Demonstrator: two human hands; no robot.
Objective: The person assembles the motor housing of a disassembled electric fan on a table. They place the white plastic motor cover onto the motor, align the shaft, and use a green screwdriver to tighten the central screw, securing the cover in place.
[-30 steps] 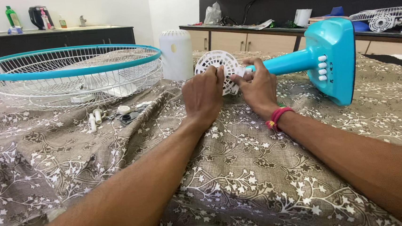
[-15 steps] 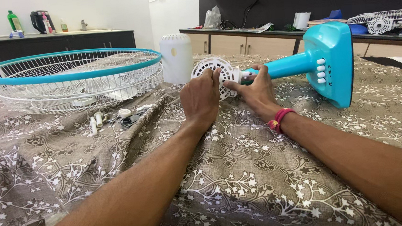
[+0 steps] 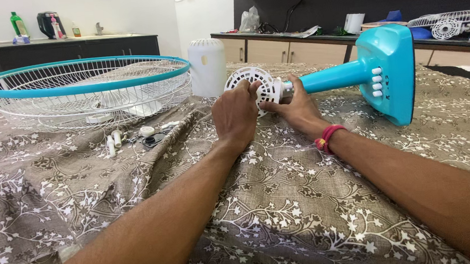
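A turquoise fan stand (image 3: 352, 74) lies on its side on the cloth-covered table, its square base (image 3: 390, 71) with white buttons at the right. At the stand's left end sits a round white slotted disc (image 3: 256, 83). My left hand (image 3: 235, 115) grips the disc's left rim. My right hand (image 3: 294, 107) is wrapped around the neck just behind the disc, thumb against the disc. A red band circles my right wrist.
Two white wire fan guards with a turquoise rim (image 3: 86, 87) lie stacked at the left. A white cylindrical motor cover (image 3: 207, 68) stands behind the disc. Small white knobs and a black ring (image 3: 136, 136) lie on the patterned cloth (image 3: 284, 200). Counters with clutter run along the back.
Both hands have shifted slightly on the disc and neck. The stand has tilted a little, and my right hand now grips the neck closer behind the disc.
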